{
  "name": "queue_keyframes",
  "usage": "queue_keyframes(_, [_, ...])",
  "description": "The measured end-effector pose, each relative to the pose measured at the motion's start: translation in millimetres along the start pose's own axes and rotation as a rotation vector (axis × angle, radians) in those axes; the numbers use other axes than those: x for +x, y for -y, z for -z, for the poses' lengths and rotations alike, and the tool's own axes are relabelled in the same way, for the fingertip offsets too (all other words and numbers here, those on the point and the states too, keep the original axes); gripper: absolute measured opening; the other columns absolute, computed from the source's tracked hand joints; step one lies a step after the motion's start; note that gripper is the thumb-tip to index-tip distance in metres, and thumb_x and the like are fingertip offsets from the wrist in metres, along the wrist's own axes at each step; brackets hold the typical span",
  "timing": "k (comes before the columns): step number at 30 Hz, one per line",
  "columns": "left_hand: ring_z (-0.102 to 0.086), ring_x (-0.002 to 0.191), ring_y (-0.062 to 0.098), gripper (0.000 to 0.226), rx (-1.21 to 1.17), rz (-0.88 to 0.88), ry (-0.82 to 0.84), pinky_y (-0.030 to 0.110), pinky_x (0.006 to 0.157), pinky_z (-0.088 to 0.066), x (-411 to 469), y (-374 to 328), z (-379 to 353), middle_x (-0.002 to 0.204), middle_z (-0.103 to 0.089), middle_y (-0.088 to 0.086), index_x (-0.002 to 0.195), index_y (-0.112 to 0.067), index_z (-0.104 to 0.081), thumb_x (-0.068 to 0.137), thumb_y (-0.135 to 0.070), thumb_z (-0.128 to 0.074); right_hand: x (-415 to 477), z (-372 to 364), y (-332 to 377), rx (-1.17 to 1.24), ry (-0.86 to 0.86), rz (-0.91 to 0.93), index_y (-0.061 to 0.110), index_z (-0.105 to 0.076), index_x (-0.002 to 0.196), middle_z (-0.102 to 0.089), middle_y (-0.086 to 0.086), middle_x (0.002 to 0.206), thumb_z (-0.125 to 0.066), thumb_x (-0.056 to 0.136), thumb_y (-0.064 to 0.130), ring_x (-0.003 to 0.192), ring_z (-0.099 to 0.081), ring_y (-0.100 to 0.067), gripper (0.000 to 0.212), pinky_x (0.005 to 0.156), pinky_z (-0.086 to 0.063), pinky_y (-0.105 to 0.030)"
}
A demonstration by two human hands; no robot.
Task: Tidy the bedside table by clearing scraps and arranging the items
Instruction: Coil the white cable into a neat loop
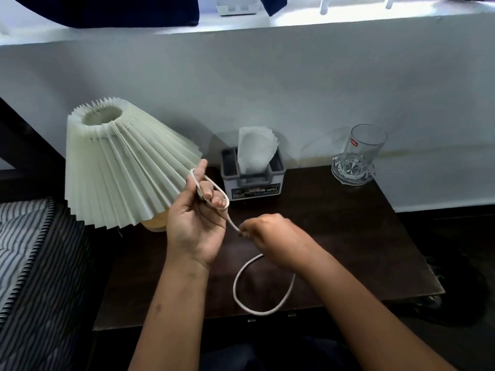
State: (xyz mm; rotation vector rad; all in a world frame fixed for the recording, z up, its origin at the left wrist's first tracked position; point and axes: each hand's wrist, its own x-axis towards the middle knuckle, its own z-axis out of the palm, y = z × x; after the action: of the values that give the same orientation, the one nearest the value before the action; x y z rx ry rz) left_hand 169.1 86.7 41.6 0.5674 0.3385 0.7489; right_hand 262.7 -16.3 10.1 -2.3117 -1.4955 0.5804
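A white cable point(242, 301) loops over the dark wooden bedside table point(348, 250). My left hand point(197, 223) is raised palm up above the table, with a coil of the cable wrapped round its curled fingers. Just to its right, my right hand point(270, 234) pinches the cable where it leaves the coil. The rest of the cable hangs down in a wide loop near the table's front edge.
A pleated pale lamp shade point(120, 167) tilts at the table's left. A grey tissue holder point(253, 172) stands at the back middle, a clear glass point(360, 153) on a glass coaster at the back right. A striped mattress point(26, 263) lies to the left.
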Motion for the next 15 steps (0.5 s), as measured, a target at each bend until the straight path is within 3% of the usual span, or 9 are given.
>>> queue_keyframes(4, [-0.068, 0.064, 0.008, 0.042, 0.191, -0.161, -0.166, 0.017, 0.063, -0.046, 4, 3, 6, 0.044, -0.048, -0.009, 0.141, -0.016, -0.032, 0.099, -0.022, -0.030, -5, 6, 7, -0.022, -0.038, 0.132, 0.034, -0.057, 0.120, -0.059, 0.000, 0.106, -0.050, 0.092, 0.027, 0.097, -0.060, -0.026, 0.030, 0.078, -0.049, -0.034])
queue_keyframes(10, [-0.066, 0.088, 0.010, 0.046, 0.714, -0.253, -0.093, 0.028, 0.093, -0.041, 6, 15, 5, 0.052, -0.054, -0.005, 0.146, -0.021, -0.019, 0.100, -0.014, -0.028, -7, 18, 2, -0.112, -0.134, 0.195, 0.039, -0.055, 0.123, -0.054, 0.003, 0.104, -0.054, 0.091, 0.026, 0.092, -0.062, -0.028, 0.035, 0.074, -0.051, -0.038])
queue_keyframes(13, [-0.064, 0.081, 0.007, 0.057, 1.229, -0.378, 0.010, 0.024, 0.082, -0.047, -2, 23, 0, 0.077, -0.063, 0.001, 0.146, -0.035, -0.012, 0.098, -0.017, -0.037, -11, 23, 5, -0.138, -0.263, 0.298, 0.028, -0.065, 0.105, -0.056, -0.002, 0.098, -0.046, 0.089, 0.023, 0.076, -0.063, -0.033, 0.025, 0.062, -0.053, -0.045])
queue_keyframes(15, [-0.063, 0.085, 0.026, 0.060, 1.592, -0.479, 0.061, 0.036, 0.075, -0.050, -8, 26, 2, 0.090, -0.066, 0.009, 0.144, -0.042, -0.012, 0.095, -0.024, -0.041, -14, 24, 7, -0.173, -0.362, 0.355, 0.018, -0.066, 0.087, -0.058, -0.006, 0.087, -0.042, 0.086, 0.021, 0.064, -0.061, -0.034, 0.025, 0.049, -0.052, -0.043])
